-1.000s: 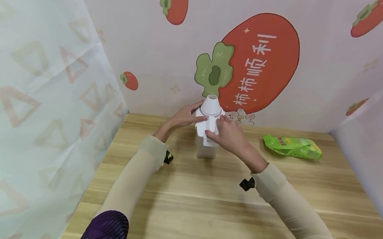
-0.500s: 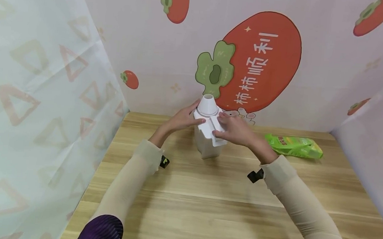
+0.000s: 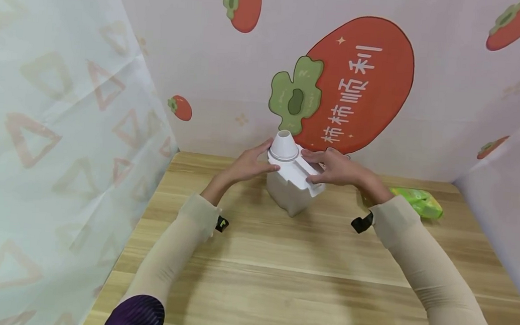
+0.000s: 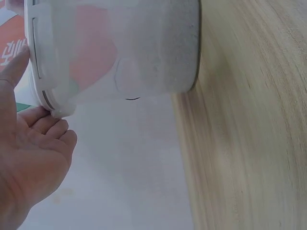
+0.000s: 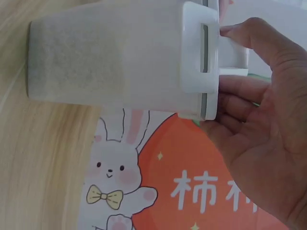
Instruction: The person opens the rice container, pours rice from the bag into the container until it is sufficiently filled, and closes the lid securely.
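A translucent plastic storage container [image 3: 288, 197] stands on the table near the back wall, its long side turned toward the front right. On its white lid [image 3: 296, 173] sit a cone-shaped spout [image 3: 284, 147] and a raised handle strip. My left hand [image 3: 247, 165] holds the lid's left edge beside the spout, thumb on top and fingers along the far side. Opposite, my right hand [image 3: 338, 169] grips the lid across the handle end. Pale grainy stuff [image 5: 72, 62] fills the container's lower part in the right wrist view. The left wrist view shows left fingers [image 4: 45, 124] against the lid rim.
A green packet [image 3: 422, 203] lies at the back right, partly hidden behind my right forearm. The wooden table [image 3: 260, 283] meets a printed back wall [image 3: 229, 80] close behind the container. Side walls [image 3: 62, 143] enclose the space on both sides.
The container has turned, its handle end swinging to the right while the spout stays nearly in place. My right hand has moved right with it; the forearm now covers part of the green packet.
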`<state>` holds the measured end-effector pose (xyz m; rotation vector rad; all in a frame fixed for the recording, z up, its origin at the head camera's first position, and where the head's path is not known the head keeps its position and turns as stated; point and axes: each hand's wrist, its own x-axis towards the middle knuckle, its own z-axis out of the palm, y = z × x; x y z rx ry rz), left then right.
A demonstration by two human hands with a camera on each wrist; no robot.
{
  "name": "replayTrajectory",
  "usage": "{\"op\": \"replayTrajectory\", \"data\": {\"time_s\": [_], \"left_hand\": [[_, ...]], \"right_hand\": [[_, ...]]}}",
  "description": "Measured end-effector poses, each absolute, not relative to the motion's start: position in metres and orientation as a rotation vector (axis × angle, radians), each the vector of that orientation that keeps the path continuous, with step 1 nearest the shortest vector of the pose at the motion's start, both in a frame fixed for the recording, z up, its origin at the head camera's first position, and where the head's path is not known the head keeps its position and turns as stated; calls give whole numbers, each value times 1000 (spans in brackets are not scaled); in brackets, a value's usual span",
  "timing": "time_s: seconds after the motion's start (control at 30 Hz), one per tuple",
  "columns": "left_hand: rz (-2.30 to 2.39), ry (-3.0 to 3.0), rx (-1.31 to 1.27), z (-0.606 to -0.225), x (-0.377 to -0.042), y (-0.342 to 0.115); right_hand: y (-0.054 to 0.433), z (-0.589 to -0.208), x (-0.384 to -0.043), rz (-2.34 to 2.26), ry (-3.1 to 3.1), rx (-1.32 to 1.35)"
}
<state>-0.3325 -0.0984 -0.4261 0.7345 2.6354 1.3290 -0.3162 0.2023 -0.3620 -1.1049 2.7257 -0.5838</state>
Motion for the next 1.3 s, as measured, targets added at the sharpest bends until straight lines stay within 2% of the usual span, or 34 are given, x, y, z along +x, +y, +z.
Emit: {"op": "replayTrajectory", "data": {"time_s": [0.23,0.8,1.3], "left_hand": [[1296,2654,787,-423,-335,-102],[1571,2292,774,-433,-366,-98],[1574,2446,788,-436,-349,-106]], "right_hand": [[210,-370,-318,-624,2739,-1107],[164,-376,-267,-488,3126,-647],[183,-369,-285,-484,2985,-800]]}}
